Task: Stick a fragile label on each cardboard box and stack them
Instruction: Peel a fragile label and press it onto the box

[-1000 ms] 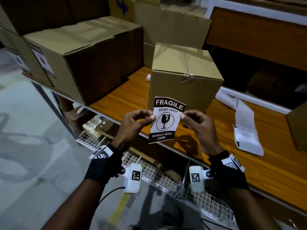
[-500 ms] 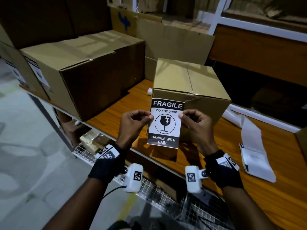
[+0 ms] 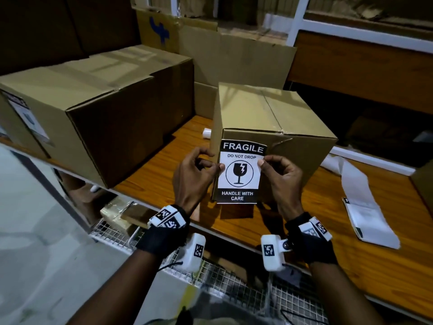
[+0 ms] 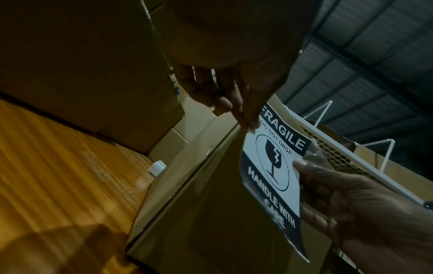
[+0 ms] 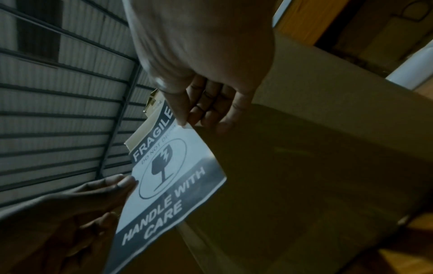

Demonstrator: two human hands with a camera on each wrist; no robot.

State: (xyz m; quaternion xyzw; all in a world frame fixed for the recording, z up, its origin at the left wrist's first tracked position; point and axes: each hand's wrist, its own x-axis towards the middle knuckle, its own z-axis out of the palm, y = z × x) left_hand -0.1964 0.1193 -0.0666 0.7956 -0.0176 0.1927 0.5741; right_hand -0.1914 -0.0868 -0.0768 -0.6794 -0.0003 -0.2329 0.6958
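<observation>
A black-and-white fragile label (image 3: 240,171) hangs upright in front of the near face of a small cardboard box (image 3: 257,111) on the wooden shelf. My left hand (image 3: 198,168) pinches the label's left edge and my right hand (image 3: 277,171) pinches its right edge. In the left wrist view the label (image 4: 275,166) stands just off the box face (image 4: 211,213), held by thumb and fingers. The right wrist view shows the label (image 5: 168,178) with its lower part free of the box (image 5: 316,176). Whether its top edge touches the box I cannot tell.
A large cardboard box (image 3: 93,102) with a label on its left face stands on the shelf at the left. White label backing paper (image 3: 360,207) lies on the wood (image 3: 386,266) at the right. A small white cylinder (image 3: 207,133) sits behind the box. Flat cardboard leans at the back.
Both hands have carried the label up and forward, from below the shelf edge to right in front of the small box's near face. The label now hangs straight instead of tilted.
</observation>
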